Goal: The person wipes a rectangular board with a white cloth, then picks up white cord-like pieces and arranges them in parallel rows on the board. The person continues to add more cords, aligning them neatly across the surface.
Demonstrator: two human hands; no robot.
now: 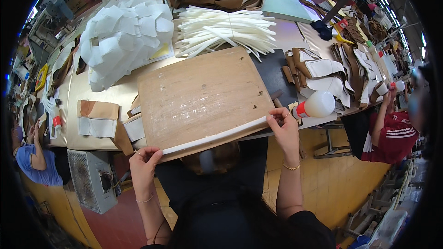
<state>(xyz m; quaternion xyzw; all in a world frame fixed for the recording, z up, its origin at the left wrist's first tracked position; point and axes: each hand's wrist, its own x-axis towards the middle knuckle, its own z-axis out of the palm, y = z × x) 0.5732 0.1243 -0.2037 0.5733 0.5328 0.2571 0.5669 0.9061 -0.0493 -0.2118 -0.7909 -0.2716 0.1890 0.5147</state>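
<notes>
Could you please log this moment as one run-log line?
left hand: pinching long white strip end | right hand: pinching other end | strip: along near edge of worn wooden board

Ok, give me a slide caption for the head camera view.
Both hands, left hand and right hand, stretch a white strip along the near edge of a wooden board.

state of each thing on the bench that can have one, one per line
white strip: stretched flat along the board's near edge, held at both ends
left hand: pinching the strip's left end
right hand: pinching its right end
wooden board: lying flat
glue bottle: on its side
</notes>
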